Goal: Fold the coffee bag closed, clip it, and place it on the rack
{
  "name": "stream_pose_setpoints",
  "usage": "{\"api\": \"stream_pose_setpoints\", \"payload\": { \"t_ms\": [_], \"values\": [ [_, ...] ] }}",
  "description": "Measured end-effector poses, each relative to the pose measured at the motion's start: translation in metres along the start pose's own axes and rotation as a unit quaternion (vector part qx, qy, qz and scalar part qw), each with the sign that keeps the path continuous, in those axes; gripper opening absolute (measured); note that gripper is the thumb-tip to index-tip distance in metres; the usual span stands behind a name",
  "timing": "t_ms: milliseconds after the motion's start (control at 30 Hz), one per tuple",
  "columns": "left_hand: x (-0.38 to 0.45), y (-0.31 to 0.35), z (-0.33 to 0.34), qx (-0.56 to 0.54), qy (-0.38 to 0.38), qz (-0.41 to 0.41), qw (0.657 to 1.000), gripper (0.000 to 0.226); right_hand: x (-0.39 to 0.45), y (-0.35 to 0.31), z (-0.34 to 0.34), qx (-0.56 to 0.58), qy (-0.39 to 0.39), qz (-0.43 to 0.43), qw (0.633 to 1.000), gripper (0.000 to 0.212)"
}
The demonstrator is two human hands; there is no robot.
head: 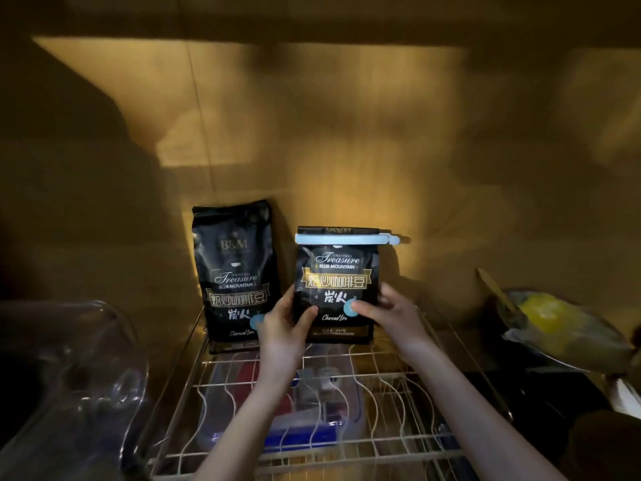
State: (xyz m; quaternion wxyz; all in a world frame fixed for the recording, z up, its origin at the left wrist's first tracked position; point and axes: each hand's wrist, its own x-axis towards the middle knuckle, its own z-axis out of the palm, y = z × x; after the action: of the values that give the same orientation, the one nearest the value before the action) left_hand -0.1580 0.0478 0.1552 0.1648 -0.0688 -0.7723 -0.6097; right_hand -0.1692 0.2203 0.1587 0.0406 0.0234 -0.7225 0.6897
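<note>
I count two black coffee bags: one clipped coffee bag (334, 286) at centre frame and one taller bag (236, 272) just left of it. One pale blue clip (347, 238). One wire rack (347, 411) along the bottom. Two hands, my left hand (284, 321) and right hand (392, 314). One clear glass vessel (69, 376) at lower left, one bowl (562, 328) at right.

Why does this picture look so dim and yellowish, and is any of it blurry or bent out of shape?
Head view: dim amber light, brightest as a patch on the wall behind the clipped coffee bag; corners fall into shadow. The clear glass dish at left and the yellow-filled bowl at right are smeared and stretched by the wide lens. The left hand, right hand and the bags' print stay fairly sharp.
</note>
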Motion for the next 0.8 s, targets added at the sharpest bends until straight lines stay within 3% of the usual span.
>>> {"api": "stream_pose_setpoints", "payload": {
  "t_ms": [167,433,600,733,800],
  "values": [
    [-0.002,-0.015,0.012,0.08,0.03,-0.012,0.996,0.054,0.013,0.017,0.002,-0.013,-0.044,0.01,0.999,0.03],
    [0.007,-0.03,0.021,0.105,-0.001,-0.03,0.994,0.071,0.023,0.028,0.006,0.009,-0.058,-0.009,0.998,0.038],
    [0.007,-0.03,0.026,0.161,0.012,0.019,0.987,0.071,0.025,0.033,0.011,0.019,-0.049,-0.015,0.999,0.04],
    [0.001,-0.035,0.03,0.27,0.008,0.119,0.955,0.074,0.024,0.028,0.011,0.002,-0.072,-0.002,0.997,0.034],
    [0.002,-0.041,0.03,0.302,0.014,0.131,0.944,0.077,0.026,0.026,0.009,-0.01,-0.079,0.019,0.997,0.032]
  ]
}}
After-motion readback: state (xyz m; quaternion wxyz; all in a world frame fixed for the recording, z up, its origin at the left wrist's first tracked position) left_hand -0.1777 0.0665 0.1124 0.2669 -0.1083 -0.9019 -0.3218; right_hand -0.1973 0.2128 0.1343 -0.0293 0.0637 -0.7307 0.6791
